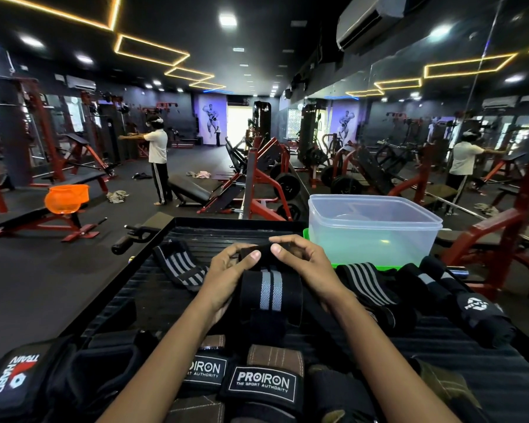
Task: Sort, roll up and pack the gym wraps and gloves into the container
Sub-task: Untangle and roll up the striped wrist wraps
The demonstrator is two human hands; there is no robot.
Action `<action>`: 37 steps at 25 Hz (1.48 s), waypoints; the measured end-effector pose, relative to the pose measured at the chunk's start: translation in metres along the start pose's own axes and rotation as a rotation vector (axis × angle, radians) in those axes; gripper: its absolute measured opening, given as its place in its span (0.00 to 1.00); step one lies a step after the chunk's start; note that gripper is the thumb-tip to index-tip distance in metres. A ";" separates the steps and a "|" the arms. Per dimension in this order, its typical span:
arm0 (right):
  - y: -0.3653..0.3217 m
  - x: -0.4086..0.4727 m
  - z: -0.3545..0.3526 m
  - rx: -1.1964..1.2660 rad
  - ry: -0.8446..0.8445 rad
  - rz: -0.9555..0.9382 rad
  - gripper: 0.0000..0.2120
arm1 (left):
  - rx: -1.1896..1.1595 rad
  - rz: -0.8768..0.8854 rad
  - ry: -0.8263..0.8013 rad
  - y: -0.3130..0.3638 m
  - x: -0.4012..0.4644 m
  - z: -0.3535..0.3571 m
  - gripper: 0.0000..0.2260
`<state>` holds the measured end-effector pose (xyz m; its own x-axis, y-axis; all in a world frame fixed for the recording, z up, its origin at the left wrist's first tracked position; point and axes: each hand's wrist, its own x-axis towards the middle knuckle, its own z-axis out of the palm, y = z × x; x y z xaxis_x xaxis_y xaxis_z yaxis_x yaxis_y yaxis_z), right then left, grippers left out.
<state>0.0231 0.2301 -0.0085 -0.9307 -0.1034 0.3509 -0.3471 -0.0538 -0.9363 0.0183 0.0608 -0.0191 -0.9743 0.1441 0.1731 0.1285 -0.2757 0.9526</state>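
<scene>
The step in hand was the rolling. Both hands worked one black wrap with two grey stripes (271,293) over the middle of the desk (153,288), a black ribbed surface with a raised rim. The left hand (231,265) and the right hand (300,259) each pinched the far end of that wrap between thumb and curled fingers, where the fabric was already turned over into a short dark roll. The unrolled length ran back toward the person and draped over the near part of the desk.

The clear container (373,227) stood at the far right corner of the desk, on something green, just beyond the right hand. It looked empty (its walls are cloudy, so this is a judgement), which suggests the packing had hardly begun.

Much was left to sort. A striped wrap (177,265) lay loose toward the far left of the desk. Another striped wrap (364,277) lay at the right, beside dark pieces including one with a white logo (475,303). Along the near edge sat the gloves: a PROIRON pair (263,381) in the middle and a TRAIN HARD glove (13,374) at the near left corner.

The next move would call for turning the roll toward the person while keeping the fabric taut and the edges aligned, so the stripes stack evenly. Then the closed roll would need one firm grip and a short reach to the container.
</scene>
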 end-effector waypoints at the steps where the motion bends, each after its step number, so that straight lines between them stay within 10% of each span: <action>1: 0.001 0.001 0.001 -0.007 0.026 0.008 0.09 | 0.006 0.007 -0.003 0.000 0.000 0.000 0.08; 37: 0.004 0.000 0.004 0.021 0.076 0.096 0.13 | 0.090 0.044 -0.034 0.002 0.000 -0.005 0.13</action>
<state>0.0225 0.2263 -0.0126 -0.9658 -0.0334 0.2571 -0.2545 -0.0678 -0.9647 0.0177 0.0555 -0.0187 -0.9606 0.1663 0.2227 0.1890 -0.1963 0.9621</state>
